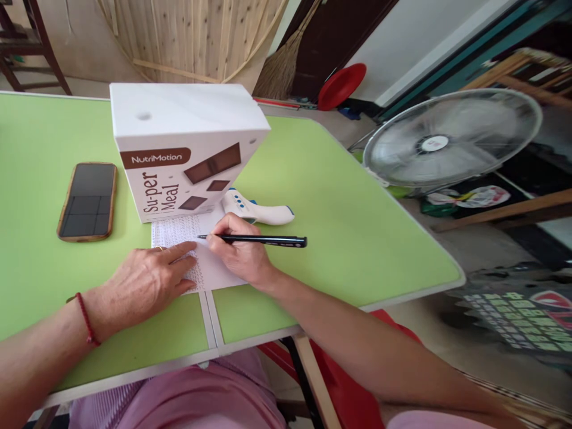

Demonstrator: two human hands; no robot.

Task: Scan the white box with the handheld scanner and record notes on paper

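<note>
green table with a pen at work over a sheet of writing

green table (357,238) fills the middle of the frame, edged in pale trim; beyond it, at upper centre, a round wooden board (187,36) leans beside a broom (281,65) and a red basin (342,87); a fan (451,138) stands at upper right, and part of a chair (33,47) shows at upper left.

right of the frame's left edge lies a dark-screened phone (87,201), face up; a white box (192,113) stands upright above centre, printed in brown; just beside it, partly hidden by the right hand, lies a white thermometer (274,214) with blue buttons.

at lower centre, in front of the box, is the paper (223,271), its left part covered in small rows of writing; the left hand (156,271) rests on that part, fingers spread and stretched out, grasping nothing; a red bracelet (84,319) circles the wrist; the right hand (243,250) pinches a black pen (281,241) between thumb and fingers, its tip pointing left at the edge of the writing; i cannot tell whether the tip touches.
</note>
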